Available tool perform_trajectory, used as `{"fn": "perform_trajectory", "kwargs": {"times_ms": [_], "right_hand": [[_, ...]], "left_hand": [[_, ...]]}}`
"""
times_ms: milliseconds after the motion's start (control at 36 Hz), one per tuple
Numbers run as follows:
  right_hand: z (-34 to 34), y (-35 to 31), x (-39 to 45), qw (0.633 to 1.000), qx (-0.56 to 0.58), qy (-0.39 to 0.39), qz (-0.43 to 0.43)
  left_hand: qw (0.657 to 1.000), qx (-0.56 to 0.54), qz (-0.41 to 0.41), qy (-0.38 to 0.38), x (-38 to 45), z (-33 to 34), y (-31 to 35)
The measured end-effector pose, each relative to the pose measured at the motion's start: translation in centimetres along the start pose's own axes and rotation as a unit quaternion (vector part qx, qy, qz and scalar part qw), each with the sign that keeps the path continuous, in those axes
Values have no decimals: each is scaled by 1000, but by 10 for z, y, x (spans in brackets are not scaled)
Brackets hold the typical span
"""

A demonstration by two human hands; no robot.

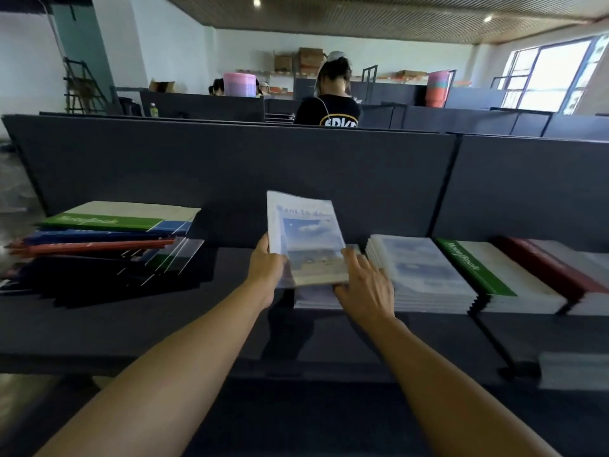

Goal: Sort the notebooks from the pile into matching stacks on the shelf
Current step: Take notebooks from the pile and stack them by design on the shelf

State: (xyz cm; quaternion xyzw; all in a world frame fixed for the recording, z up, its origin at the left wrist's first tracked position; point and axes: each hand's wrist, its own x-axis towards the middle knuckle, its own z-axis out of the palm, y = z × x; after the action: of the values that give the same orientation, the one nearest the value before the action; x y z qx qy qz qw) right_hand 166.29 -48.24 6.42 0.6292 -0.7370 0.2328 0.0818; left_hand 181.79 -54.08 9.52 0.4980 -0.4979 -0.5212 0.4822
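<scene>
A sky-picture notebook (308, 237) in clear wrap is tilted up above a low stack of the same kind (313, 300) on the dark shelf (230, 331). My left hand (267, 268) grips its left edge, thumb on the cover. My right hand (365, 285) lies at its lower right corner with fingers spread and straight, touching it and the stack below. At the left sits the mixed pile (108, 235), a green-and-white notebook on top, blue and red ones beneath.
To the right stand sorted stacks: a tall sky-picture stack (425, 272), a green-and-white stack (494, 275) and a red-and-white stack (560, 272). A dark partition (230, 166) backs the shelf. Beyond it a person in a black shirt (329, 110) faces away.
</scene>
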Motion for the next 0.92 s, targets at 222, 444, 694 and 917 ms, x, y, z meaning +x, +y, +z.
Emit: {"fn": "perform_trajectory", "kwargs": {"times_ms": [222,444,694,917], "right_hand": [[10,-20,12,989,-107,-57,-88],[26,-86,19,960,-147,-86,-223],[48,-127,16,939,-223,-153,-213],[49,-130,15,941,-225,-172,-187]], "left_hand": [[997,45,-24,52,25,-20,-10],[983,154,-52,90,62,-84,-32],[943,322,-66,-54,83,-129,-63],[861,474,49,-176,57,-120,-43]]}}
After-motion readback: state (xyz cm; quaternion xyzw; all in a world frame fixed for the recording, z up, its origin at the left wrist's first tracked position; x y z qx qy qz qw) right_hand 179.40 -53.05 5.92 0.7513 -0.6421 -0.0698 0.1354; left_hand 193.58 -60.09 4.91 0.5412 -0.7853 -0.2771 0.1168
